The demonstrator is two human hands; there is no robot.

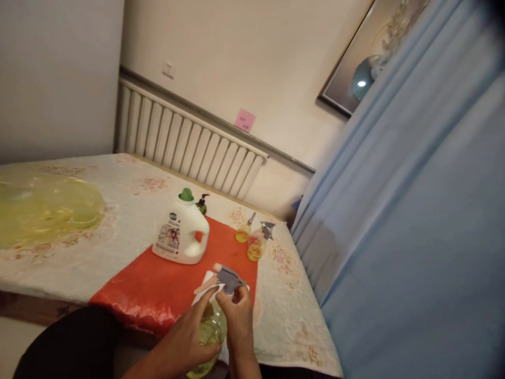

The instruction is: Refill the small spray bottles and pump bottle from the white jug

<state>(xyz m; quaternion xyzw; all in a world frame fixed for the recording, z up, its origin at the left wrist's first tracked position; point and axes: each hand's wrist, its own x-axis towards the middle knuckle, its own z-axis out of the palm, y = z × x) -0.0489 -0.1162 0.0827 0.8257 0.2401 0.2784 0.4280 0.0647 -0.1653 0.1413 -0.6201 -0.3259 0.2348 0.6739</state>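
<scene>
At the bottom centre, my left hand (191, 337) is wrapped round a clear bottle (213, 329) with yellow-green liquid, tilted a little. The fingers of my right hand (239, 310) are closed on the grey spray head (230, 278) at the bottle's neck. A white sheet or card (207, 279) lies partly hidden behind the hands. Beyond them, on a red sheet (158, 289), stands a large white jug (183, 231) with a green cap (187, 195) at its mouth.
Small spray bottles with orange liquid (242, 233) stand right of the jug, and a dark pump bottle (202, 204) behind it. A yellow-green transparent bag (43, 210) lies far left on the flowered cloth (142, 176). A blue curtain (414, 221) hangs at the right.
</scene>
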